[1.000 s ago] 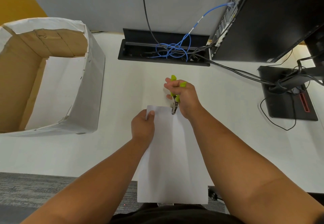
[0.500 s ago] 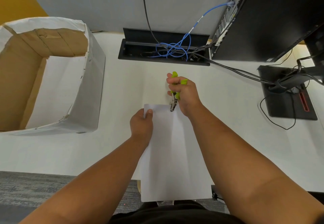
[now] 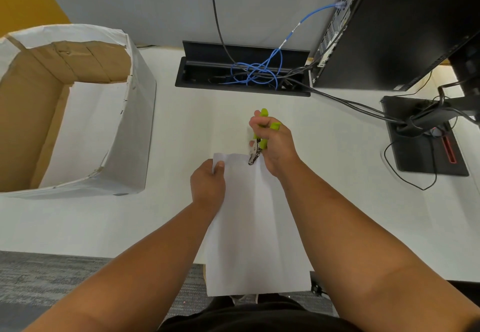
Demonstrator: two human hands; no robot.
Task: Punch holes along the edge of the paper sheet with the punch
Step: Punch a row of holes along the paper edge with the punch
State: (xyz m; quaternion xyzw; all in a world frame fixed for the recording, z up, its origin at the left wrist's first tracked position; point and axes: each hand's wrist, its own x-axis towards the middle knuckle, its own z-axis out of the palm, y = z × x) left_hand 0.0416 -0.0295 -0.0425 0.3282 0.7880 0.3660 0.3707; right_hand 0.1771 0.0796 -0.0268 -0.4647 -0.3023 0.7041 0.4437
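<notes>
A white paper sheet (image 3: 255, 228) is held above the white desk, long side running toward me. My left hand (image 3: 207, 183) grips its far left corner, thumb on top. My right hand (image 3: 275, 144) is closed around a hole punch (image 3: 255, 150) with green handles and a metal head. The metal jaws sit over the sheet's far edge, right of its middle. The handles look squeezed together inside my fist. I cannot make out any holes in the sheet.
A large cardboard box (image 3: 130, 113) lined with white paper stands at the left. At the back, an open cable tray (image 3: 241, 77) holds blue and black cables. A black computer case (image 3: 384, 30) and a monitor stand base (image 3: 426, 144) occupy the right, with loose cables on the desk.
The sheet and both hands shifted slightly away from me and a bit left. The punch jaws stay at the sheet's far edge.
</notes>
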